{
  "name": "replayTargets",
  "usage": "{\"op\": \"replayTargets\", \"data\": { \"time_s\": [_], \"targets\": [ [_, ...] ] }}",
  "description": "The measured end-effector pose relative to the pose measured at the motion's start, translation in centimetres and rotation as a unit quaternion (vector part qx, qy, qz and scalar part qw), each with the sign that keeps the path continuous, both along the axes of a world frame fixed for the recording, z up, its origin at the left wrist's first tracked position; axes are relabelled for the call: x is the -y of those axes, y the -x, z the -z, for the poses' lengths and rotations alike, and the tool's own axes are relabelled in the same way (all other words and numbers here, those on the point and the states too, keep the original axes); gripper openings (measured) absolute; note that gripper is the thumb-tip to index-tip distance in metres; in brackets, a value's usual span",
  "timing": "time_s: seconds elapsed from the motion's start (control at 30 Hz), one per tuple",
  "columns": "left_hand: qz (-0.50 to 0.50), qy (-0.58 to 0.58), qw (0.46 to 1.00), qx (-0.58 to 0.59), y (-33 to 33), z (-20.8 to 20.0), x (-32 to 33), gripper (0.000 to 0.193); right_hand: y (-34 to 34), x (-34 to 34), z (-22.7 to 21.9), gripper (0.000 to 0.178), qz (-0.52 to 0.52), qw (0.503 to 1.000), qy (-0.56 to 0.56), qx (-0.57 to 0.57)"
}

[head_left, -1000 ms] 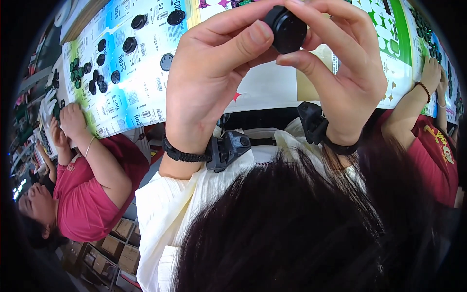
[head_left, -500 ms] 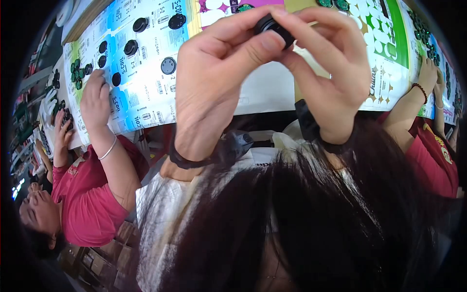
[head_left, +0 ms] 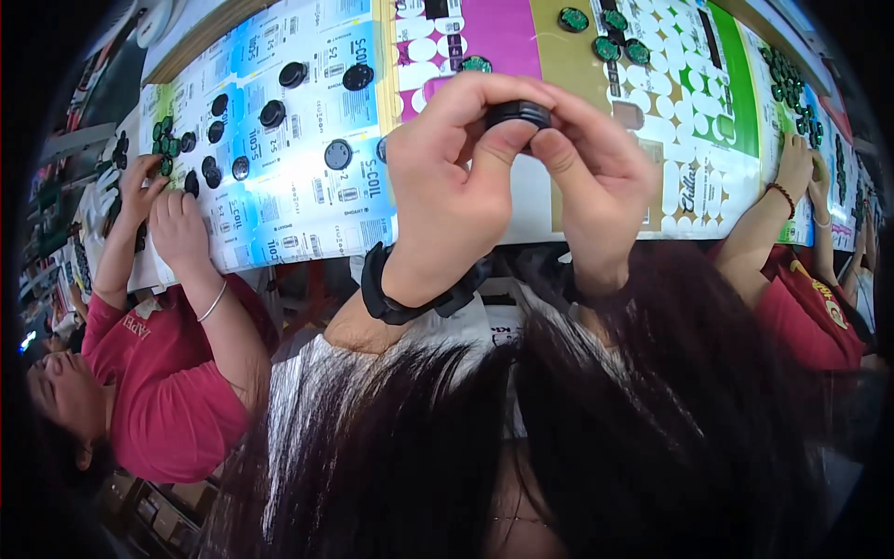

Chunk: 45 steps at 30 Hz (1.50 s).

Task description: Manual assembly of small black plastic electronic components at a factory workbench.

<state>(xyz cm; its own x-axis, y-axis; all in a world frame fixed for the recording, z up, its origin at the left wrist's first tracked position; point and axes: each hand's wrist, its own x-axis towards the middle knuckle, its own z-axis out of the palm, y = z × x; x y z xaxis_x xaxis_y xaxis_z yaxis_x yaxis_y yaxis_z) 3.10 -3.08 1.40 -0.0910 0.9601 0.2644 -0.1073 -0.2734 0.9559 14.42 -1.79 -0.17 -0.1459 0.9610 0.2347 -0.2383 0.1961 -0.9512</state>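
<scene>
Between my two hands, above the near edge of the worktable, is a small round black plastic part (head_left: pixel 518 114) with a ridged rim. My left hand (head_left: pixel 456 172) is closed on its left side, thumb on the near face and fingers over the far side. My right hand (head_left: pixel 601 172) grips its right side the same way, with the thumb bent against the rim. The fingertips cover part of it, and its inside cannot be seen. A black cuff (head_left: pixel 424 284) circles my left wrist. Left of my hands, a dark disc with small holes (head_left: pixel 338 154) lies on the printed sheet.
Several black round parts (head_left: pixel 273 113) lie on the printed sheets (head_left: pixel 307 200) to the left. Green circuit discs (head_left: pixel 607 47) sit beyond my hands, with more (head_left: pixel 787 84) at far right. Co-workers in red shirts work close on the left (head_left: pixel 186 401) and right (head_left: pixel 805 312).
My hands have come lower and closer together, and the black part is now tilted flatter between them. The co-worker on the left has brought both hands together near the green discs.
</scene>
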Motion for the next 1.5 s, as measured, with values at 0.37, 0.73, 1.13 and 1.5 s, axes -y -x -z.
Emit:
{"op": "replayTargets", "data": {
  "time_s": [0.37,0.73,1.13,1.5],
  "targets": [
    [0.095,0.073,0.985,0.126,1.1,-1.4,-0.3,0.013,-0.2,-0.8,-1.5,0.035,0.035,0.984,-0.118,0.130],
    [0.062,-0.024,0.998,0.021,1.1,-1.5,0.8,0.014,0.6,1.0,-2.9,0.037,0.027,0.989,-0.111,0.095],
    [-0.101,0.133,0.963,-0.213,11.5,2.6,-2.5,0.024,-4.0,-5.0,-0.2,0.061,0.041,0.900,-0.169,0.401],
    [-0.146,0.144,0.766,-0.610,19.0,7.3,1.0,0.044,-5.8,-12.7,7.9,0.077,0.059,0.673,-0.119,0.728]
  ]
}}
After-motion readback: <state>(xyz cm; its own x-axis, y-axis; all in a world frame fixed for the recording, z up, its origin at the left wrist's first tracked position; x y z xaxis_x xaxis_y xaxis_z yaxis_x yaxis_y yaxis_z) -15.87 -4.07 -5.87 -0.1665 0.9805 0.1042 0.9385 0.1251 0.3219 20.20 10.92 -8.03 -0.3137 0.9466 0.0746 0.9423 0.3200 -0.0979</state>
